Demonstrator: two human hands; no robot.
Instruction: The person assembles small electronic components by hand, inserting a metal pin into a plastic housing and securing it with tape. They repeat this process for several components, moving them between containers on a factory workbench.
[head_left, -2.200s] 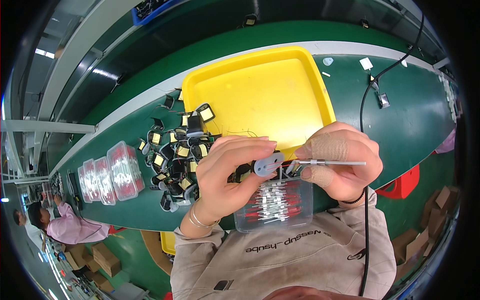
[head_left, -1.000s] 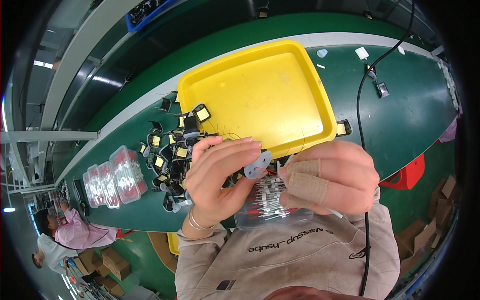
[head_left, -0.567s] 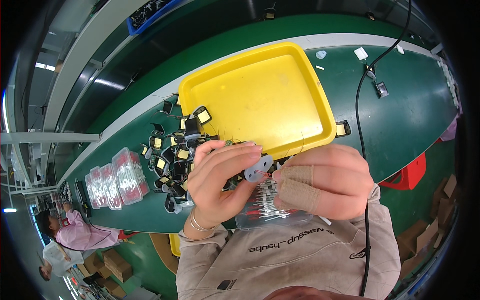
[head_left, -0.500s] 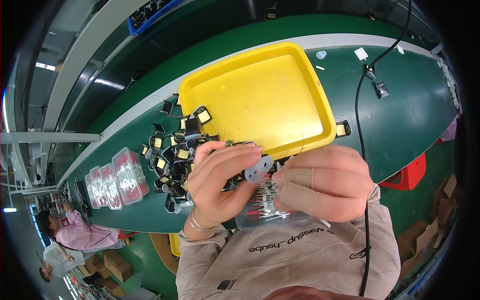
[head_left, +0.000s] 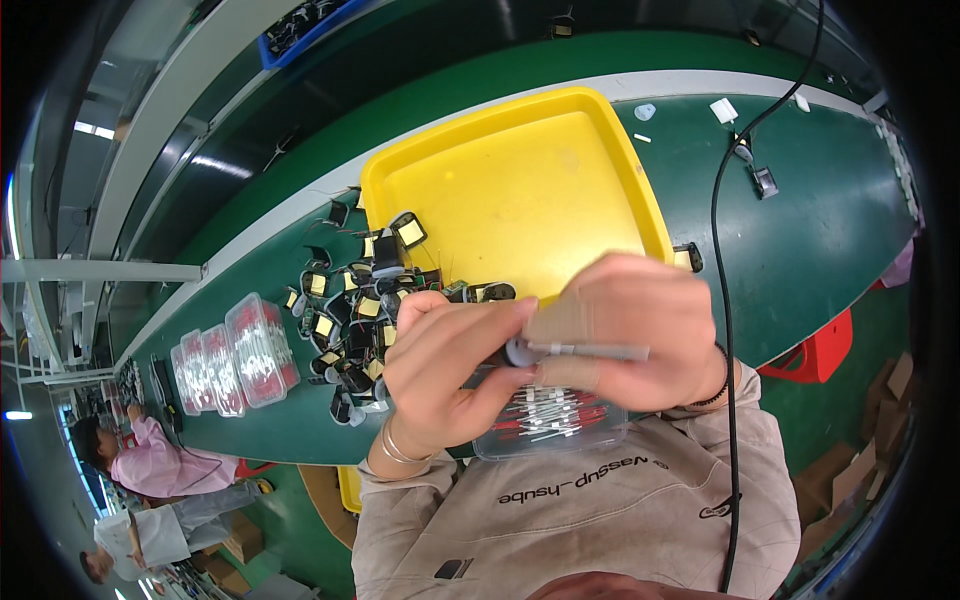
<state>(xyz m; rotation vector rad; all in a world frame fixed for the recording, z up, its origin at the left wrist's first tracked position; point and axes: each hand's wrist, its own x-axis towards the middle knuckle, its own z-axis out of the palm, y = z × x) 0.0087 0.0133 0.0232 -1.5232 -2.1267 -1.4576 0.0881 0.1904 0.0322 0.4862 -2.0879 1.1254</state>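
My left hand [head_left: 445, 355] is closed, its thumb and fingertips pinching a small grey cap [head_left: 518, 350] with a dark part behind it. My right hand [head_left: 630, 325], blurred by motion and wearing tan finger wraps, closes around a thin whitish stick-like piece [head_left: 595, 351] that reaches to the cap. Whether the stick enters a hole in the cap I cannot tell. Below both hands, against my body, a clear plastic box [head_left: 485, 447] holds many red and white thin sticks [head_left: 548, 412]. A yellow tray [head_left: 520, 190] lies beyond my hands.
Black housings with yellow pads [head_left: 350, 310] are heaped left of the tray. Further left stand several clear boxes [head_left: 262, 350] of red and white sticks. A black cable [head_left: 718, 230] hangs down at the right. Two people [head_left: 165, 460] are at the far left.
My right hand has moved slightly up and turned, and now blurs with a whitish stick showing. The grey cap has tilted, so its holes no longer show. A person at far left has shifted.
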